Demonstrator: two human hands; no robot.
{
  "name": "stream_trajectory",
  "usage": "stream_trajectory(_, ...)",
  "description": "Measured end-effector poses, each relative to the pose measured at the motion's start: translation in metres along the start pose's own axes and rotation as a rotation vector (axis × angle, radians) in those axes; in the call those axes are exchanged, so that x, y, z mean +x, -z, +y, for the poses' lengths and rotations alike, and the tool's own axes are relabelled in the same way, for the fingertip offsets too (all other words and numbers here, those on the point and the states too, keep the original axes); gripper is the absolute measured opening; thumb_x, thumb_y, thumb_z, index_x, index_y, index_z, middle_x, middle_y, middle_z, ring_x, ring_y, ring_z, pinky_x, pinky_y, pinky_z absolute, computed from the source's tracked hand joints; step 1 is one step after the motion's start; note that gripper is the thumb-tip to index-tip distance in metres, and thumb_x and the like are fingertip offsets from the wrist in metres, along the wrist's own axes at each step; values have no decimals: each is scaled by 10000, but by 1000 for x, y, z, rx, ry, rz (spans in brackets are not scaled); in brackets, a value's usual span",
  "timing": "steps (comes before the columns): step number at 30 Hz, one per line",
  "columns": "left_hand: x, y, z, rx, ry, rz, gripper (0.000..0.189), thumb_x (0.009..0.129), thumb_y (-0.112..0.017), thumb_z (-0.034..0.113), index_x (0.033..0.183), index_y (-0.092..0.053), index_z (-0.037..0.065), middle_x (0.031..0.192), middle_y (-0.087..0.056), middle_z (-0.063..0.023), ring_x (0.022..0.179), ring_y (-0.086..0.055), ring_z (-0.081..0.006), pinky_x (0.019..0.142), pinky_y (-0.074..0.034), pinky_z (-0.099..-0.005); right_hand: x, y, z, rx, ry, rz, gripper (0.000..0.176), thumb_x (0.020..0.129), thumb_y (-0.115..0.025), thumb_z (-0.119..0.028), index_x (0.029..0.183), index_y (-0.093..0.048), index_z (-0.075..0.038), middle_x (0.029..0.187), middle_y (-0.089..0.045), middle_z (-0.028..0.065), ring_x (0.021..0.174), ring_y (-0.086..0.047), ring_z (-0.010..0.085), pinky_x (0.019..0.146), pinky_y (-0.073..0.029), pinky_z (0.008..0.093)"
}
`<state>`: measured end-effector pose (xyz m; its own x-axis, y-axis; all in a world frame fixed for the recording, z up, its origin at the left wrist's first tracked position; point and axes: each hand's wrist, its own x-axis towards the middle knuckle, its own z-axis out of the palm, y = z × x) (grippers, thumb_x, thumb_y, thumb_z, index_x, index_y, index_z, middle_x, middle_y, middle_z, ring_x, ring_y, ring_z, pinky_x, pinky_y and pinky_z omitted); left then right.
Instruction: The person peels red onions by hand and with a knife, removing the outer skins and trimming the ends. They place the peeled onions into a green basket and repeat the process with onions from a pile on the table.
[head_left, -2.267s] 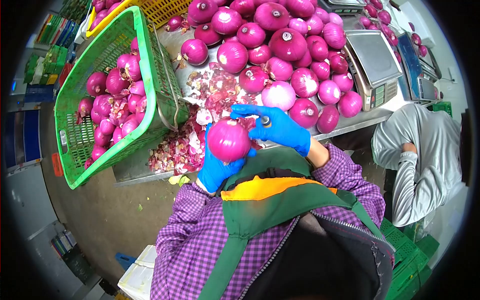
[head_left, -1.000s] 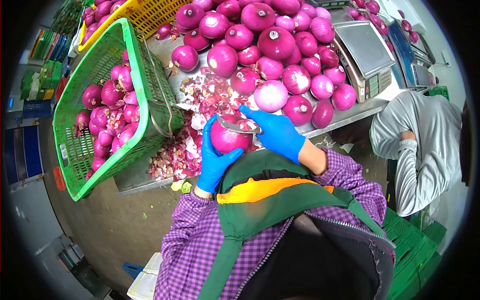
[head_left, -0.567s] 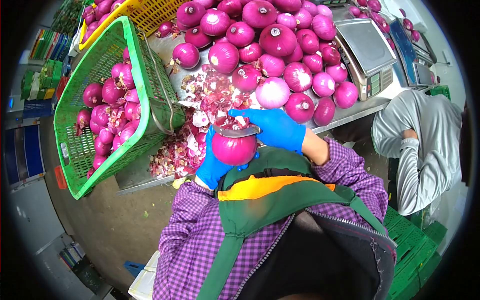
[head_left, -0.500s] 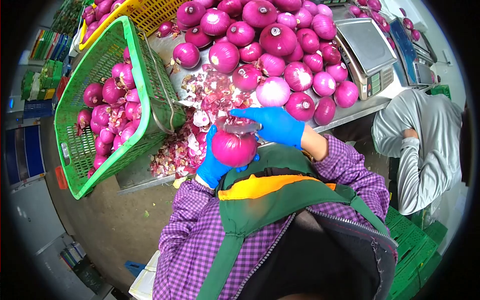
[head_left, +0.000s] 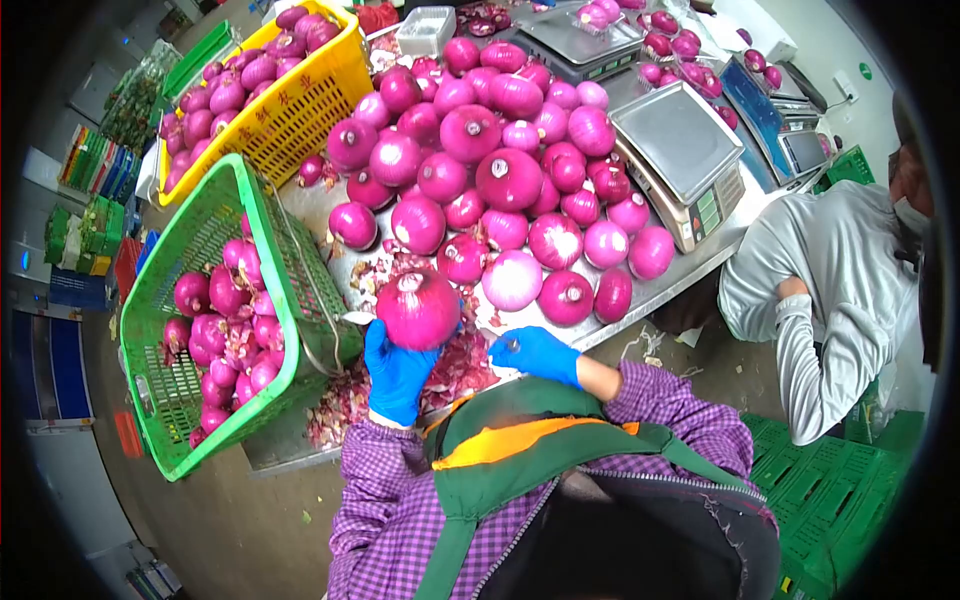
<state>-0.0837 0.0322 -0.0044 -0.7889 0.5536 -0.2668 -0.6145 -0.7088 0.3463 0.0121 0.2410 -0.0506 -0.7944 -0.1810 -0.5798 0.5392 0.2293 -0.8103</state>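
Note:
A large purple onion (head_left: pixel 418 308) rests in my left hand (head_left: pixel 402 376), which wears a blue glove and holds it from below and the side. My right hand (head_left: pixel 535 354), also gloved in blue, is at the table's front edge, with its fingers curled round a dark thing only partly visible. Loose onion skins (head_left: pixel 462 368) lie under and between my hands. Just beyond them, many peeled purple onions (head_left: pixel 508 180) are heaped on the metal table (head_left: pixel 640 300).
At the left, a green basket (head_left: pixel 290 330) holds onions, with a yellow crate (head_left: pixel 300 125) of onions behind it. A scale (head_left: pixel 677 140) stands at the right of the heap. A person in grey (head_left: pixel 840 270) is at the right, near green crates (head_left: pixel 820 480).
My hands have moved apart. The onion has gone up and left in my left hand, and my right hand has come off it. The view has shifted, showing more of the far table.

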Motion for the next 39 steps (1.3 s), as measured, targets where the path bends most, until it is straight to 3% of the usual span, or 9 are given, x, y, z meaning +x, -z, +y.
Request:
stream_trajectory(5,83,-53,12,354,-284,-5,674,810,-666,235,1375,-346,54,1351,-433,-137,1249,-436,-291,1076,-341,-457,-13,2,2,-320,213,42,559,750,-691,-192,1253,-512,-27,1161,-583,201,1023,-594,332,918,-454,395)
stream_trajectory(13,288,-58,56,1287,-1048,370,903,585,-880,254,1311,-388,40,1246,-471,-151,1119,-504,-280,982,-421,-380,-21,21,24,-185,380,162,468,830,-616,-192,1259,-507,-40,1175,-579,198,1062,-581,334,920,-456,394)
stream_trajectory(23,327,-86,105,1989,-590,443,715,653,-768,426,1220,-528,63,1226,-524,-226,1143,-506,-387,974,-423,-445,2,38,-1,-222,340,27,463,836,-658,-143,1277,-526,-87,1134,-619,182,1025,-625,281,849,-491,354)
stream_trajectory(25,341,-67,123,1907,-814,451,606,648,-734,444,1091,-626,45,1055,-619,-225,1055,-568,-392,922,-458,-444,3,36,-16,-275,263,-57,485,832,-662,-136,1292,-515,-83,1174,-608,171,1061,-611,278,879,-481,348)
stream_trajectory(29,275,-117,217,1777,-888,276,665,689,-729,445,1175,-586,14,1105,-629,-204,1038,-609,-324,898,-477,-376,11,24,-20,-324,221,-175,486,830,-663,-150,1289,-518,-86,1239,-580,149,1125,-576,278,937,-453,344)
stream_trajectory(33,159,-114,291,1914,-738,461,618,792,-682,436,1209,-564,-4,1136,-632,-170,1028,-620,-239,890,-475,-342,14,11,-21,-408,376,-76,422,850,-641,-170,1250,-549,-75,1115,-638,148,998,-632,288,858,-498,348)
stream_trajectory(36,122,15,350,2054,-860,391,564,846,-661,271,1284,-485,-37,1235,-576,-189,1103,-582,-251,934,-455,-350,17,6,-13,-207,241,-210,425,867,-610,-253,1251,-545,-83,1158,-609,154,1023,-607,306,898,-470,370)
stream_trajectory(37,98,41,360,2077,-676,465,594,839,-662,165,1335,-410,-46,1309,-521,-179,1159,-544,-262,980,-428,-337,21,3,-5,-239,258,-201,443,870,-597,-283,1263,-535,-88,1213,-579,158,1077,-580,310,940,-441,382)
stream_trajectory(39,85,128,413,2112,-620,109,595,861,-607,168,1371,-368,-25,1386,-447,-145,1265,-438,-283,1064,-351,-373,24,-6,7,-394,451,-96,408,881,-568,-305,1220,-555,-79,1134,-606,161,1008,-601,309,894,-465,399)
